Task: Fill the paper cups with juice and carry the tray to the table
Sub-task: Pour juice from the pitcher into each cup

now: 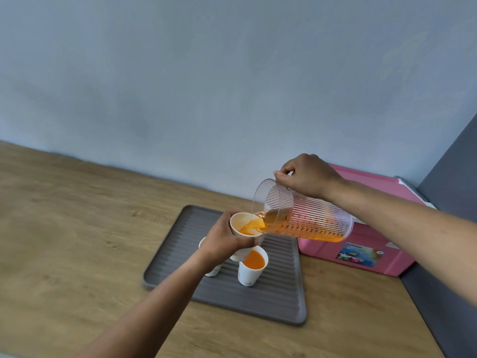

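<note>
- While the right hand grips the tilted jug, juice pours into the cup that the left hand holds closed-fingered above the tray.
- Tipping further could overflow that lifted cup onto the filled cup below.
- A third cup sits half hidden.
- The pink box crowds the right; the counter lies open leftward.

Pink box on wooden counter, by wall.
</note>
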Tool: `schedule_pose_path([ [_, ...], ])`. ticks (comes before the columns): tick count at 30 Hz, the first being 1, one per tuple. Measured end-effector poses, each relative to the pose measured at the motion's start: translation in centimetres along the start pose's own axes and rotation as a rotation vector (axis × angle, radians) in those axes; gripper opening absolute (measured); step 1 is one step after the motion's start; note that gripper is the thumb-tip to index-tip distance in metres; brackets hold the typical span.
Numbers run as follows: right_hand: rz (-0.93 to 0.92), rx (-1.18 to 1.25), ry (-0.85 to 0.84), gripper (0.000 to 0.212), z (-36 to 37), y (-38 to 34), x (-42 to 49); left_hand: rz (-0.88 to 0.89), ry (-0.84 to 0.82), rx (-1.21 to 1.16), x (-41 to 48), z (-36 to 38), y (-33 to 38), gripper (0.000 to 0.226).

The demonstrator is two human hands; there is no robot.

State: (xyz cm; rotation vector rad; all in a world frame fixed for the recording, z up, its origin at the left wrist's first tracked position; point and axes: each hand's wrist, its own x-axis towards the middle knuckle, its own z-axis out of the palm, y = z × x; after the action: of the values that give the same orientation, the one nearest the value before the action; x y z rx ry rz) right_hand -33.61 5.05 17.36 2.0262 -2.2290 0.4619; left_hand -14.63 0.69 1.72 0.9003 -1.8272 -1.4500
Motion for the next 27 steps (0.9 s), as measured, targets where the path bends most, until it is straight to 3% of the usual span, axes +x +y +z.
schedule_pose_path([
  [27, -0.005, -0.006, -0.006, 0.036, 0.10, 0.09, -0.07, -0.016, -0.009, -0.039, 0.02, 0.24, -0.64, 0.070],
])
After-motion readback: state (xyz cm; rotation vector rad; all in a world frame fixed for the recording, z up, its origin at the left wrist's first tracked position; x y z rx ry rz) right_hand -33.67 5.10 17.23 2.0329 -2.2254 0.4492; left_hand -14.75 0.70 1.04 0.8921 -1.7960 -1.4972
